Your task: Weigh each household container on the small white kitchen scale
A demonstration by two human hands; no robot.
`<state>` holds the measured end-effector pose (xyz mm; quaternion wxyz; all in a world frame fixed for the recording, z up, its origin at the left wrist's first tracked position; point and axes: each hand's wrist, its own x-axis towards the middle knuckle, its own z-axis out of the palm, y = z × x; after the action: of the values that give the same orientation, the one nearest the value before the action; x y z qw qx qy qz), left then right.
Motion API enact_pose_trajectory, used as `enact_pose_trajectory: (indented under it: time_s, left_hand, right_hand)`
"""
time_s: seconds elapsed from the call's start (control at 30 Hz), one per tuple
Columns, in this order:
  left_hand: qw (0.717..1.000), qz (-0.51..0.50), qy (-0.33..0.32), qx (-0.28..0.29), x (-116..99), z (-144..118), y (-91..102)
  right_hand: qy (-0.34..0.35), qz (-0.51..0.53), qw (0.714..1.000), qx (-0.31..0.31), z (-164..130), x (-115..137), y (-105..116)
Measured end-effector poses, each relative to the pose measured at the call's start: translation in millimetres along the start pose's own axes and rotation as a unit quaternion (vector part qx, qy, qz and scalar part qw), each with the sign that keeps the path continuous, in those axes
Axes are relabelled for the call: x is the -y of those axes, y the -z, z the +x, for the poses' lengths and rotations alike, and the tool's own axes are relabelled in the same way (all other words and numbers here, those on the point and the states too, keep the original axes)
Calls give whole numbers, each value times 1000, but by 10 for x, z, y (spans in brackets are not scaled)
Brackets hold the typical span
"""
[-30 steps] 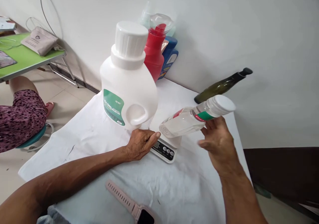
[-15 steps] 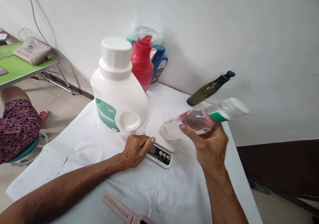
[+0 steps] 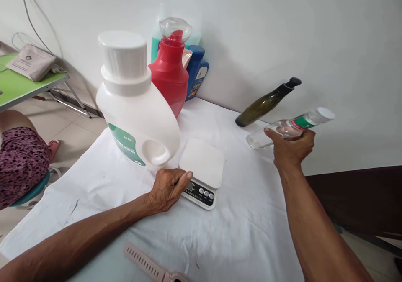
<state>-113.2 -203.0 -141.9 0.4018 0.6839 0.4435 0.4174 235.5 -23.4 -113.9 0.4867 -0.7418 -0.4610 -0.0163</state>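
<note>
My right hand [image 3: 292,148] is wrapped round a clear bottle [image 3: 259,137] with a white cap and a green-and-red label. The bottle is tilted, cap toward the upper right, over the right side of the table near the wall. At the left front corner of a white kitchen scale [image 3: 202,162], my left hand [image 3: 168,190] is closed, thumb along the scale's edge beside the display. Its other fingers are curled and partly hidden. Nothing lies on the scale's plate. Just behind my left hand stands a large white detergent jug [image 3: 135,110] with a green label.
Behind the jug stand a red bottle [image 3: 171,75] and blue bottles [image 3: 196,75]. A dark green bottle [image 3: 264,108] leans by the wall. A pink watch [image 3: 147,263] lies on the white cloth [image 3: 232,240]. At left, a seated person [image 3: 21,165] is beside a green table [image 3: 47,81].
My right hand has carried the clear bottle to the right, away from above the scale, so the plate shows fully. My left hand stays at the scale. The view has shifted slightly.
</note>
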Motion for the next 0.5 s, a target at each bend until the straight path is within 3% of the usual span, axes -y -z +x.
enact_pose_trajectory:
  time_s: [0.27, 0.5]
  left_hand:
    - [1000, 1, -7, -1, -7, 9, 0]
    - [1000, -4, 2, -1, 2, 1, -5]
  right_hand:
    - [-59, -27, 998, -7, 116, 128, -154]
    - [-75, -13, 997, 28, 41, 171, -101]
